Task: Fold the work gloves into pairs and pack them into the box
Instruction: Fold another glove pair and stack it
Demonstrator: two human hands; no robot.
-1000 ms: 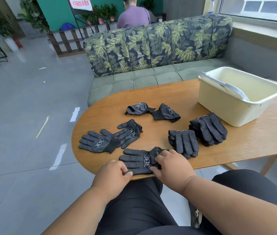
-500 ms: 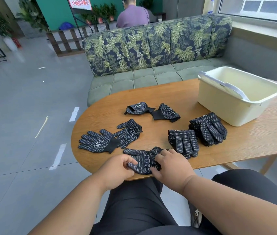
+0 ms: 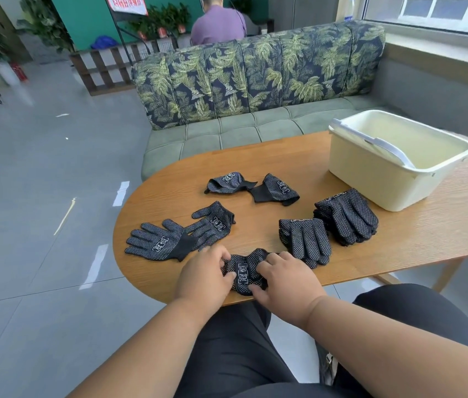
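A folded black dotted glove pair (image 3: 245, 272) lies at the near edge of the wooden table (image 3: 427, 239). My left hand (image 3: 202, 275) grips its left side and my right hand (image 3: 283, 281) pinches its right side. Two flat gloves (image 3: 181, 235) overlap to the left. Two folded gloves (image 3: 251, 186) lie farther back. A stack of gloves (image 3: 304, 239) sits right of my hands, with a second stack (image 3: 346, 215) beside it. The cream plastic box (image 3: 370, 179) stands at the back right, its white handle (image 3: 376, 145) lying across the opening.
A leaf-patterned sofa (image 3: 255, 79) runs behind the table. A person in a purple shirt (image 3: 217, 24) sits beyond it, facing away. Grey tiled floor (image 3: 40, 196) lies to the left. My dark-trousered legs (image 3: 241, 354) are under the table's near edge.
My left hand moved right, folding the glove's fingers over onto its cuff. The pair is now a short bundle between both hands. The right hand stayed in place.
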